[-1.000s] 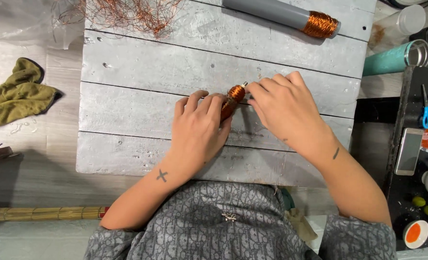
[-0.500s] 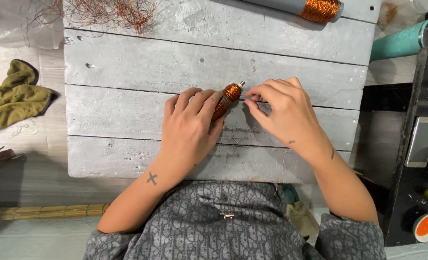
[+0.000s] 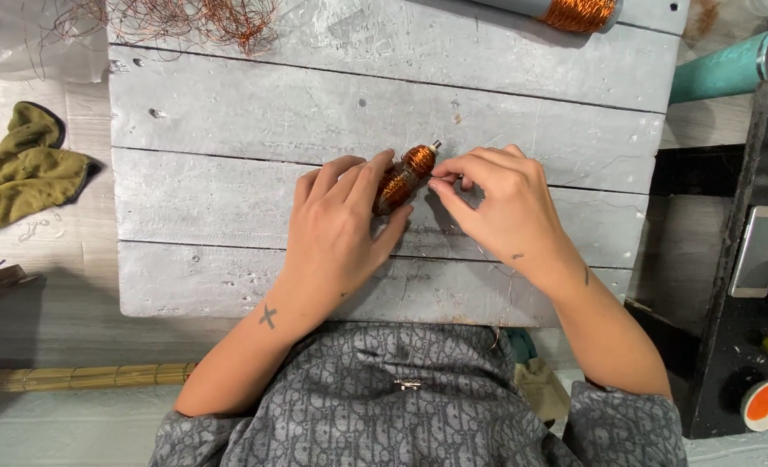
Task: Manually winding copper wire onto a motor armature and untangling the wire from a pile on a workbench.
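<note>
My left hand [image 3: 341, 227] grips a small spool wound with copper wire [image 3: 404, 175], holding it tilted on the grey wooden board [image 3: 228, 121]. My right hand [image 3: 505, 203] is just to the right of the spool, its fingertips pinched at the spool's metal tip, on what seems to be a thin wire end. The lower half of the spool is hidden under my left fingers.
A tangle of loose copper wire [image 3: 194, 19] lies at the board's far left edge. A grey tube wound with copper wire [image 3: 574, 12] lies at the far right. An olive cloth [image 3: 22, 169] sits left of the board. A teal cylinder [image 3: 730, 69], a phone [image 3: 758, 251] and small items are on the right.
Both hands stayed together on the spool; the view shifted slightly, and my right fingertips closed in on the spool's tip.
</note>
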